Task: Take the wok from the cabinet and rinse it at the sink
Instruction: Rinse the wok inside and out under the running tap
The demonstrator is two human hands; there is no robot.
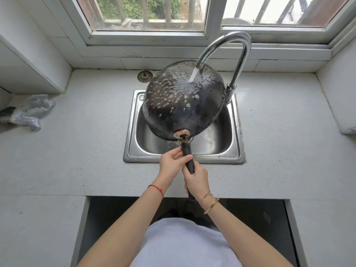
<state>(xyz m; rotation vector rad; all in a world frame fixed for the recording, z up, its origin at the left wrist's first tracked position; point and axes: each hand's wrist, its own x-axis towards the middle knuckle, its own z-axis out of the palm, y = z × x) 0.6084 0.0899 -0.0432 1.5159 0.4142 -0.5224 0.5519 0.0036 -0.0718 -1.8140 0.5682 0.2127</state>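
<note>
Two hands hold the wok (183, 105) by its dark handle (187, 158) over the sink (234, 151). The right hand (196, 180) is wrapped around the handle's lower part; the left hand (171, 164) pinches it higher up, nearer the bowl. The wok is turned with its wet, bead-covered underside facing up, tilted above the basin. Water (193, 76) runs from the faucet (237, 54) onto its far side. A strainer plug (144, 76) lies on the counter (86, 132) near the sink's far left corner, and a mesh cloth (30, 112) sits at the counter's left edge.
</note>
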